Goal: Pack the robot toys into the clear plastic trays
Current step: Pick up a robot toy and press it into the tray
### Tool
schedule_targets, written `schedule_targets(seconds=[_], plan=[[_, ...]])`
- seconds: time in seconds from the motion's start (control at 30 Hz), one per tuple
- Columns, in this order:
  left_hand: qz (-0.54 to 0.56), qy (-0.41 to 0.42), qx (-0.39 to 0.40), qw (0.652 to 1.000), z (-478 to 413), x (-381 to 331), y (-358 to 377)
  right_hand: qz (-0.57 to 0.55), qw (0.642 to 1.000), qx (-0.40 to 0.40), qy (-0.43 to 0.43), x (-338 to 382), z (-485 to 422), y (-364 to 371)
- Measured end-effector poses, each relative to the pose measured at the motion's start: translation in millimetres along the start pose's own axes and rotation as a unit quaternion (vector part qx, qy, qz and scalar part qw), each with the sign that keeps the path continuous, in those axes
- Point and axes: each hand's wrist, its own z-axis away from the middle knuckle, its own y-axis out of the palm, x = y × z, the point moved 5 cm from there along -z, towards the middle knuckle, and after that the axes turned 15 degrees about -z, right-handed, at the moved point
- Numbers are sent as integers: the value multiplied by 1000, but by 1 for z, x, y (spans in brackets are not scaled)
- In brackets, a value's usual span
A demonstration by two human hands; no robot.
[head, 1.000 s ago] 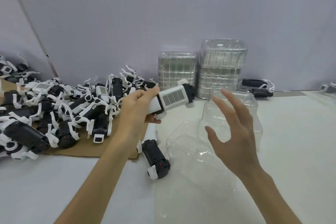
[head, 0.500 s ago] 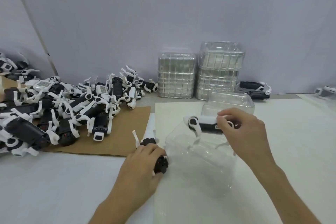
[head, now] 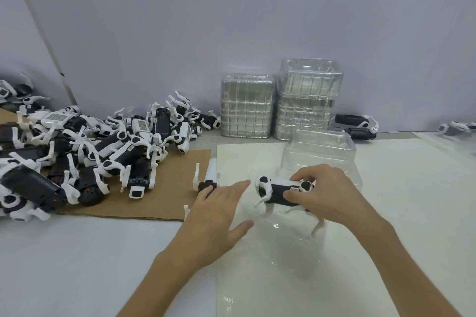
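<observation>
My right hand (head: pixel 327 194) grips a black and white robot toy (head: pixel 277 192) by its rear end, holding it legs down over an open clear plastic tray (head: pixel 291 244) on the white table. My left hand (head: pixel 216 216) hovers flat beside the tray's left edge with fingers straight, holding nothing. Another robot toy (head: pixel 204 184) lies on the table, mostly hidden behind my left hand. A second clear tray (head: pixel 319 149) stands just behind the held toy.
A big heap of robot toys (head: pixel 85 152) covers a brown cardboard sheet (head: pixel 157 198) at the left. Two stacks of clear trays (head: pixel 278 105) stand against the back wall. More toys (head: pixel 356 125) lie at the back right.
The toy passed from my left hand to my right, which lowered it toward the near tray. My left hand dropped to the lying toy, then opened and moved right toward the tray.
</observation>
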Motion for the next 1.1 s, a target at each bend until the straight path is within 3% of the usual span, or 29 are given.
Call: schedule_targets(seconds=[0.1,0.17,0.27,0.37,0.47,0.57,0.73,0.8,0.87,0.93,1.0,1.1], plan=[[5,-19,-5,1000,0,-2,11,-49,997,-56,-30,2,0,-9],[41,-27,-33,998,3,-2,11,-41,998,-30,-28,1,-1,-5],[70,-36,-84,993,8,-1,13,12,999,32,-13,-10,2,6],[49,-36,-121,991,8,-4,11,65,998,22,-12,-18,6,9],[39,-23,-125,991,10,-8,14,104,994,21,-22,-22,6,11],[27,-21,-110,993,11,-7,19,243,966,25,-87,-19,7,19],[28,-10,-123,992,12,-15,16,161,984,42,-64,-32,2,22],[40,-10,-138,990,13,-16,14,42,993,65,-89,-35,-5,16],[52,2,-144,988,14,-16,12,-75,991,9,-111,-38,-17,-4],[69,35,-143,987,14,-20,10,17,994,-41,-97,-50,-34,-21],[98,72,-131,984,16,-26,12,118,992,-2,-37,-63,-49,-25],[125,92,-119,981,17,-32,14,80,995,46,-39,-57,-63,-19]])
